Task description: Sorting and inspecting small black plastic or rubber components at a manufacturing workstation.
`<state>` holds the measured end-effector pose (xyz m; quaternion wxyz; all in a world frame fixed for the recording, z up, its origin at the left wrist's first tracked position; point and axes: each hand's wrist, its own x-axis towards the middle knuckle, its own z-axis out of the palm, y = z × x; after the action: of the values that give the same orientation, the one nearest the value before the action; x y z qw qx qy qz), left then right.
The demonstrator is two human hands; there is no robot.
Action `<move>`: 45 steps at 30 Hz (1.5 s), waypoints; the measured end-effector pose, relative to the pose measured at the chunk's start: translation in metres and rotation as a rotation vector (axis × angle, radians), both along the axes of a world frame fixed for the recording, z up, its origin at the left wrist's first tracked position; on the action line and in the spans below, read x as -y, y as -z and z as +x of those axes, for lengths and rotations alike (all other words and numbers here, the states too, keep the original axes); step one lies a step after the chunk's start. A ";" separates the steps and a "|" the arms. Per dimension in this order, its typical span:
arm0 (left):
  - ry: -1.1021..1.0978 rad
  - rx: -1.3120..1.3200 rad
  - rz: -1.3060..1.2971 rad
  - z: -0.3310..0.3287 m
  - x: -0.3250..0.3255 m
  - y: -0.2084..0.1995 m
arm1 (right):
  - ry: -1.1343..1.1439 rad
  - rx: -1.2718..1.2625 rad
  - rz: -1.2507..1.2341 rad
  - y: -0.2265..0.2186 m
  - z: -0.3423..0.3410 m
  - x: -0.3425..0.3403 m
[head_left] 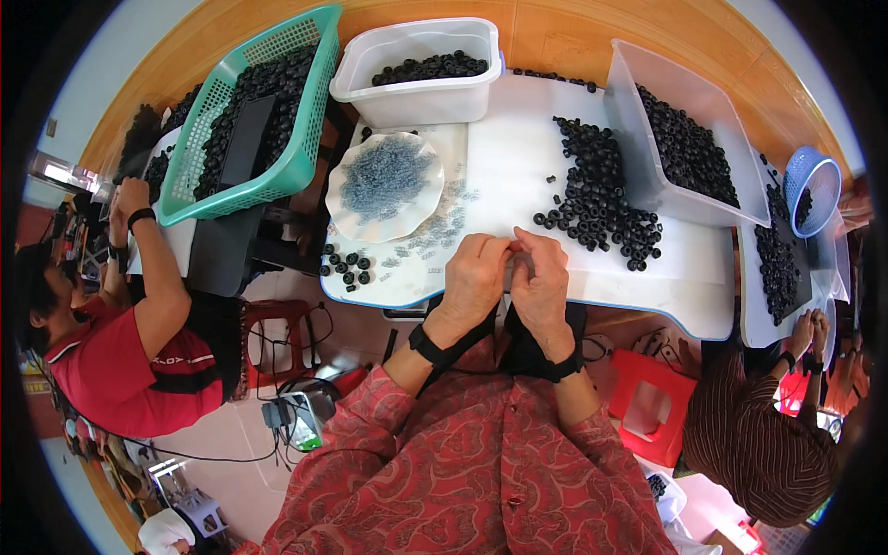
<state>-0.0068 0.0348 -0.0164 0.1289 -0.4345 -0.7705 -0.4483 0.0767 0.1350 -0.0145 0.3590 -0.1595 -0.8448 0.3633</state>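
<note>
My left hand [476, 279] and my right hand [540, 281] meet at the front edge of the white table [513, 153]. The fingers of both are closed, fingertips together, and hide whatever may be between them. To their left stands a scalloped white plate [370, 229] heaped with small grey, spring-like coils [388, 174]. Loose coils [435, 231] lie scattered beside it. Right of my hands spreads a pile of small black round parts [592, 185], some showing a hole. Several more black parts [349, 268] lie at the table's front left corner.
A teal basket [314, 111] of black parts is far left, a white tub [416, 111] at the back, a clear bin [643, 180] back right. A blue basket [798, 192] stands farther right. One person [139, 361] works left, another [758, 435] right. A red stool [652, 407] is below.
</note>
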 end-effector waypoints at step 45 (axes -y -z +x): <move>0.161 0.140 -0.074 -0.023 0.011 -0.010 | 0.008 0.059 0.012 -0.003 -0.004 -0.007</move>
<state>-0.0298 0.0235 -0.0064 0.0225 -0.4670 -0.7562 -0.4578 0.0730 0.1416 -0.0117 0.3361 -0.1713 -0.8567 0.3520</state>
